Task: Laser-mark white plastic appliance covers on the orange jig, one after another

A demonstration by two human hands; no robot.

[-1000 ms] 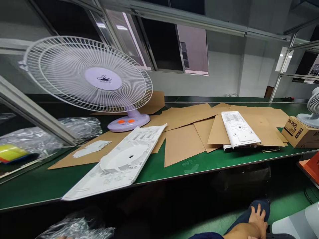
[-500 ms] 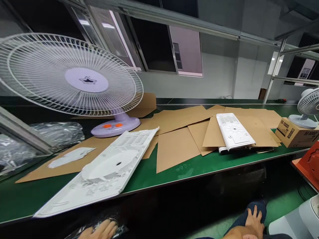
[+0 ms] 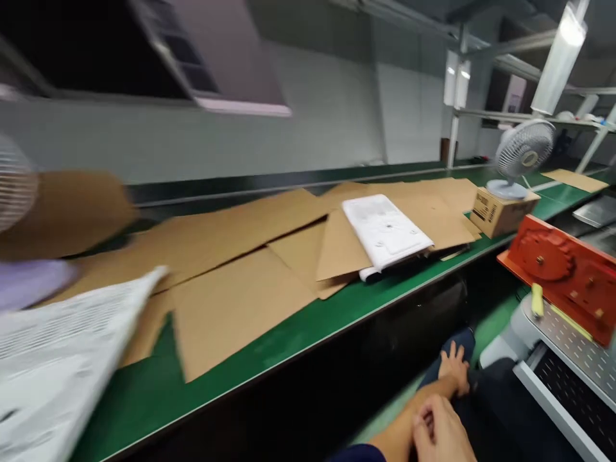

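Observation:
My left hand (image 3: 453, 367) rests on a dark-clothed knee, its fingers spread and nothing in them. Across the left forearm, low in the picture, lies my right hand (image 3: 445, 433); its fingers are curled in towards the thumb, and no object shows in them. To the right of the hands is a grey machine-like body (image 3: 580, 350) with a perforated top and a dark slotted tray. An orange-red moulded plastic panel (image 3: 553, 260) leans behind that top, and a small yellow piece (image 3: 537, 300) sits at its near corner.
Cardboard sheets (image 3: 240, 301) cover much of the green bench (image 3: 283, 346). A white plastic cover (image 3: 385, 231) lies on them; a larger white panel (image 3: 62, 359) overhangs the front left. A small fan (image 3: 522, 154) stands on a carton (image 3: 498, 212). A lilac fan base (image 3: 33, 282) is cut off at left.
My view has swung right, bringing the orange-red panel and perforated top further into sight. The hand by the plastic at lower left is out of view. My right hand now shows more fully.

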